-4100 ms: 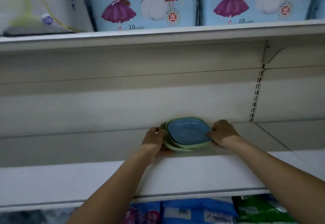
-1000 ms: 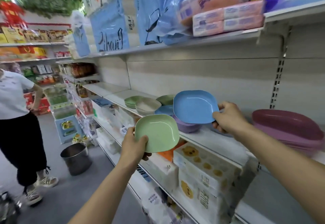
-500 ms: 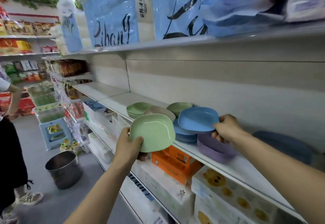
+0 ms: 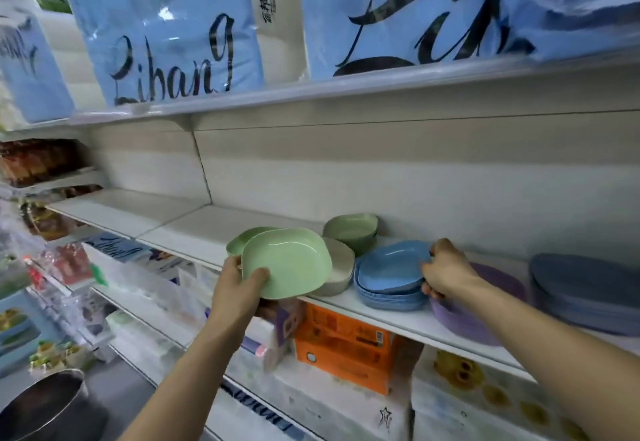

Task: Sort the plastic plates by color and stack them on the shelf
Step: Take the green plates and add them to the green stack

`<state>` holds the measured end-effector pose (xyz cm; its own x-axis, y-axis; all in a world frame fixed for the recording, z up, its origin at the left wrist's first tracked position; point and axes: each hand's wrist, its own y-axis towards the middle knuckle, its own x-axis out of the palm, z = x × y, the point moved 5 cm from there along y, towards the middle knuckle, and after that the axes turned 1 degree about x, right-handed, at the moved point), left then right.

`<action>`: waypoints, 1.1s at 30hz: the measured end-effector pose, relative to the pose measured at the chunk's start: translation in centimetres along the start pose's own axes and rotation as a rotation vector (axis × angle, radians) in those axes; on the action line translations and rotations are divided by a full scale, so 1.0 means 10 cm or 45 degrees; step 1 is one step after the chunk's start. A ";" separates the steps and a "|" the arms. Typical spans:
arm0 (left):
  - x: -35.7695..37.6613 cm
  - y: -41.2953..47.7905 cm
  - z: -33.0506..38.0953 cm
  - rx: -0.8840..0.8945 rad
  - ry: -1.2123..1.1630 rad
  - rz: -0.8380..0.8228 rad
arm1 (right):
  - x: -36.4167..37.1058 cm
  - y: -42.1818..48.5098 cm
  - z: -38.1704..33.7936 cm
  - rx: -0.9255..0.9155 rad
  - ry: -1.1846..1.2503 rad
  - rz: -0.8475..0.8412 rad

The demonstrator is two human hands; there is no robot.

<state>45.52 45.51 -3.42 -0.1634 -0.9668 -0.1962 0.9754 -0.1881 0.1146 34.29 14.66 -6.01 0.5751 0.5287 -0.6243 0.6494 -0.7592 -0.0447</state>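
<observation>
Left hand (image 4: 239, 290) reaches up, thumb over the rim and fingers curled under the tilted green plate (image 4: 287, 260) at the shelf (image 4: 187, 224) edge, right hand (image 4: 448, 272) pinches the blue plate (image 4: 391, 264) atop the blue stack (image 4: 388, 298), beneath a pack (image 4: 169, 32) reading "Lihang".

1. Left hand (image 4: 239, 288): fingers hidden beneath the green plate (image 4: 287, 260); only the thumb shows.
2. Green stack (image 4: 239, 243): mostly covered by that plate.
3. Beige stack (image 4: 343, 260): left part covered likewise.
4. Right hand (image 4: 446, 272): fingertips tucked out of sight under the blue plate (image 4: 391, 267).
5. Purple plates (image 4: 460, 323): number cannot be told (the right forearm (image 4: 512, 316) crosses them).
6. Grey-blue stack (image 4: 585, 291): cut by the right edge.
7. Metal pot (image 4: 41, 406): cut at the lower-left corner.
8. Far-left goods (image 4: 52, 260): blurred.
9. Orange box (image 4: 343, 347): print unreadable.
</observation>
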 end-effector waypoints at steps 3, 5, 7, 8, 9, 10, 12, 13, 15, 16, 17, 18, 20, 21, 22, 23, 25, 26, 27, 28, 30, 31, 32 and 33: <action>-0.06 0.20 -0.01 0.026 -0.030 -0.051 | 0.01 -0.06 -0.02 -0.037 -0.159 0.056; -0.08 0.32 -0.02 0.043 -0.039 -0.089 | 0.00 -0.10 -0.05 -0.078 -0.335 0.082; -0.10 0.42 -0.03 0.054 -0.054 -0.116 | -0.02 -0.14 -0.08 -0.091 -0.537 0.107; -0.12 0.47 -0.04 0.054 -0.062 -0.125 | -0.04 -0.17 -0.10 -0.092 -0.636 0.133; -0.13 0.51 -0.06 0.051 -0.069 -0.132 | -0.05 -0.20 -0.14 -0.102 -0.724 0.164; -0.14 0.54 -0.07 0.050 -0.076 -0.139 | -0.06 -0.23 -0.18 -0.126 -0.798 0.197; -0.16 0.60 -0.10 0.046 -0.084 -0.151 | -0.06 -0.30 -0.27 -0.197 -0.872 0.256; -0.17 0.63 -0.11 0.047 -0.093 -0.161 | -0.05 -0.33 -0.32 -0.241 -0.872 0.281; -0.18 0.69 -0.13 0.053 -0.108 -0.176 | -0.03 -0.38 -0.42 -0.349 -0.893 0.328; -0.18 0.71 -0.14 0.050 -0.117 -0.178 | -0.02 -0.41 -0.46 -0.395 -0.924 0.354; -0.18 0.73 -0.16 0.048 -0.127 -0.178 | -0.02 -0.43 -0.48 -0.434 -0.946 0.385; -0.19 0.75 -0.16 0.048 -0.137 -0.179 | -0.02 -0.45 -0.51 -0.462 -0.958 0.413; -0.18 0.76 -0.17 0.042 -0.148 -0.186 | -0.03 -0.48 -0.54 -0.507 -0.955 0.436; -0.17 0.77 -0.16 0.039 -0.156 -0.194 | -0.02 -0.49 -0.56 -0.526 -0.944 0.437; -0.16 0.76 -0.16 0.033 -0.166 -0.207 | -0.01 -0.51 -0.58 -0.542 -0.935 0.433; -0.14 0.75 -0.16 0.021 -0.170 -0.229 | 0.01 -0.52 -0.60 -0.560 -0.928 0.427; -0.07 0.71 -0.16 0.000 -0.174 -0.305 | 0.06 -0.52 -0.64 -0.592 -0.912 0.400; -0.02 0.68 -0.17 -0.006 -0.173 -0.356 | 0.10 -0.51 -0.66 -0.603 -0.904 0.376; 0.03 0.65 -0.18 -0.008 -0.168 -0.406 | 0.14 -0.50 -0.68 -0.614 -0.901 0.354; 0.08 0.62 -0.19 -0.006 -0.166 -0.450 | 0.18 -0.47 -0.70 -0.624 -0.901 0.334; 0.18 0.59 -0.21 -0.013 -0.185 -0.509 | 0.24 -0.41 -0.75 -0.638 -0.891 0.314; 0.23 0.60 -0.22 -0.024 -0.204 -0.532 | 0.25 -0.38 -0.77 -0.642 -0.880 0.315; 0.28 0.61 -0.21 -0.037 -0.223 -0.555 | 0.26 -0.34 -0.79 -0.640 -0.863 0.316; 0.32 0.64 -0.21 -0.048 -0.229 -0.575 | 0.26 -0.31 -0.79 -0.633 -0.843 0.312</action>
<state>51.54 41.58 -5.37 -0.5910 -0.8053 -0.0464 0.8054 -0.5923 0.0211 37.74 21.39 -1.36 0.4195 -0.0758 -0.9046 0.7760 -0.4872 0.4007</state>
